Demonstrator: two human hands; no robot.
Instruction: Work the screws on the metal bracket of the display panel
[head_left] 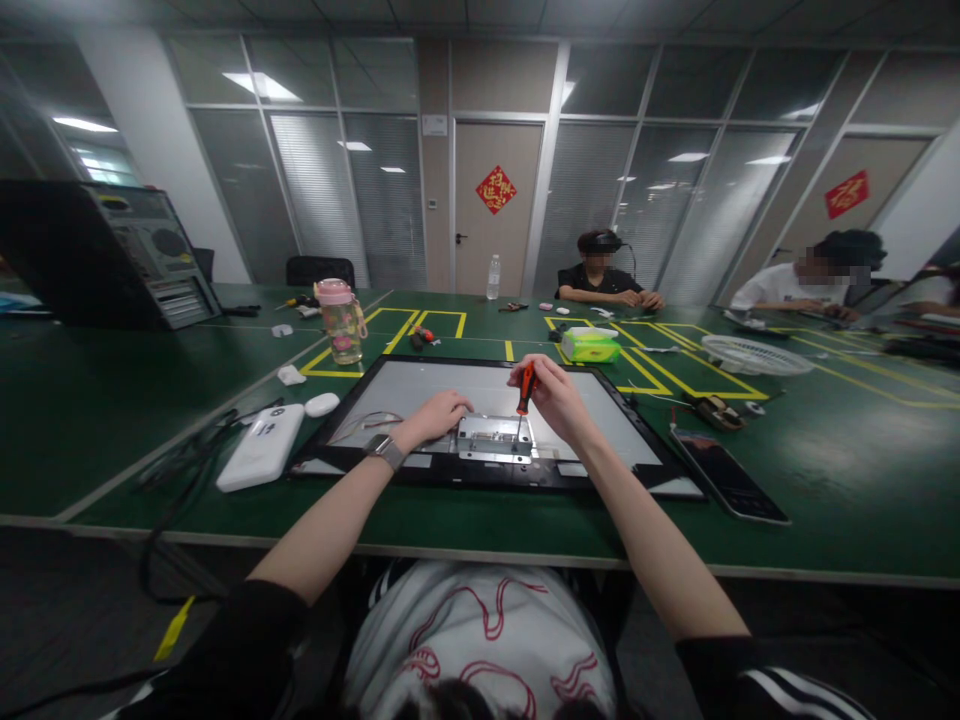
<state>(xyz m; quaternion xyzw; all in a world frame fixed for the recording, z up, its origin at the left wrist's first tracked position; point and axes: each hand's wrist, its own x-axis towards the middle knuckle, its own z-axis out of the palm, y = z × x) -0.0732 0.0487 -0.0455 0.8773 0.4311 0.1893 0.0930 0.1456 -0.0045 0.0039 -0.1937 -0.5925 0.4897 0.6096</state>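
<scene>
A flat display panel with a black frame lies on the green table in front of me. A silvery metal bracket sits at the middle of its near side. My right hand grips an orange-and-black screwdriver, held nearly upright. The screwdriver's shaft points down at the right part of the bracket; whether its tip sits in a screw is too small to tell. My left hand, with a watch on the wrist, rests on the panel, its fingers extended beside the bracket's left end. Thin wires lie left of that hand.
Left of the panel are a white power bank, a white case and a pink-lidded bottle. A phone lies to the right. Behind stands a green tissue pack. A computer case is far left. Other people sit across the table.
</scene>
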